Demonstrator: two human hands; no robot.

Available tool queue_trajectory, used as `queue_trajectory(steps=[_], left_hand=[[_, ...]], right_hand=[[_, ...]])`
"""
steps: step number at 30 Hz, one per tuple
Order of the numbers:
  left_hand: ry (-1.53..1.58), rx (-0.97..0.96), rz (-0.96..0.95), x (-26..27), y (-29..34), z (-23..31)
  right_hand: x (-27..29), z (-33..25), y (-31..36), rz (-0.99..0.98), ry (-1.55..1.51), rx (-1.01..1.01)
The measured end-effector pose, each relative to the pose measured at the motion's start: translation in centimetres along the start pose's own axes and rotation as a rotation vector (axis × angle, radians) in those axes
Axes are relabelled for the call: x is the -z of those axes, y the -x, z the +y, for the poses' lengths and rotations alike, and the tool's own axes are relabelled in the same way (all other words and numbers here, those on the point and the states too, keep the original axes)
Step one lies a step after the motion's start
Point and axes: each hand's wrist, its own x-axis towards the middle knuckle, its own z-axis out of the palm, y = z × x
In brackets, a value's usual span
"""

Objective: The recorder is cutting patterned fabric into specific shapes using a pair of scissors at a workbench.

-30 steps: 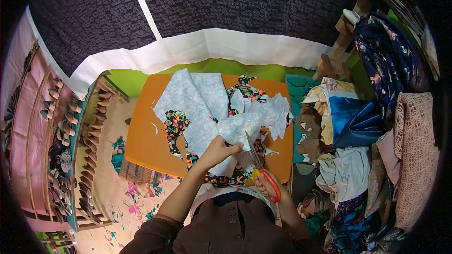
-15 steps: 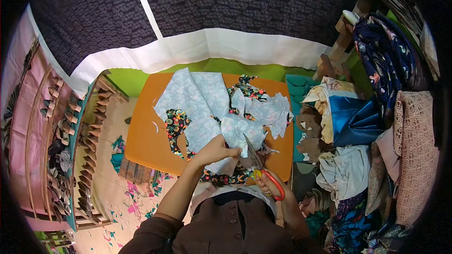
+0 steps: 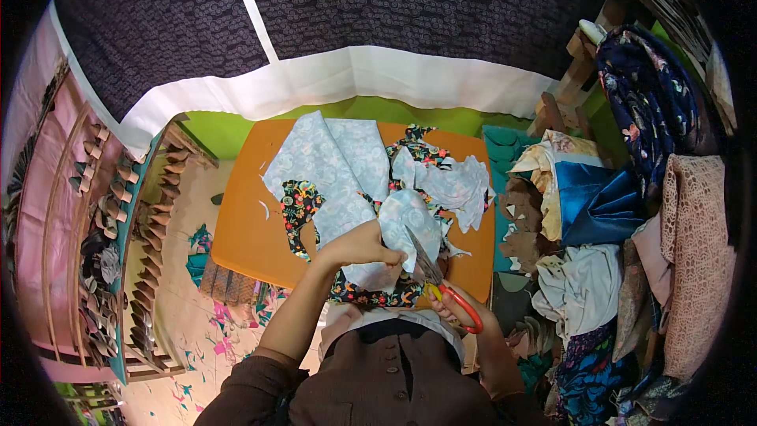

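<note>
My left hand [image 3: 359, 245] is closed on the near edge of a light blue patterned fabric piece [image 3: 412, 217], its thumb pointing right. The piece has a rounded outline and is held over the orange table. In my right hand [image 3: 448, 312] is a pair of scissors [image 3: 426, 265] with red and yellow handles. Its blades point up and left, at the right edge of the piece. Whether they touch the cloth, I cannot tell. Beyond lies a large folded light blue cloth [image 3: 315, 159], with black floral cloth [image 3: 299, 213] beside and partly under it.
The orange table [image 3: 244, 244] also carries ragged cloth offcuts [image 3: 457, 185] at the right. Heaped fabrics [image 3: 599, 201] crowd the right side. A rack of shoe forms [image 3: 150, 244] stands left. Scraps [image 3: 225, 331] litter the floor. A dark patterned curtain [image 3: 426, 8] hangs behind.
The fabric piece in my left hand has turned and now shows a smoother, rounder outline. The scissors remain near its right edge. The whole view has shifted slightly.
</note>
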Motion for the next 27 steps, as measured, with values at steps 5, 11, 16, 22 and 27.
queue_trajectory(steps=[5, 11, 16, 22, 27], left_hand=[[0.009, 0.054, -0.016, 0.2, 0.1, 1.1], [-0.089, 0.06, -0.011, 0.4, -0.3, -0.2], [0.047, 0.043, -0.112, 0.4, -0.5, -0.4], [-0.047, 0.058, -0.063, 0.2, -0.5, 0.3], [-0.064, 0.069, -0.034, 0.3, -0.4, 0.1]], right_hand=[[0.2, -0.1, -0.1, 0.035, -0.01, -0.02], [0.1, 0.0, -0.2, 0.029, 0.015, 0.059], [-0.1, 0.0, -0.2, -0.008, -0.047, 0.051], [-0.5, -0.3, -0.4, -0.037, -0.225, 0.043], [-0.7, -0.5, -0.2, 0.007, -0.184, -0.033]])
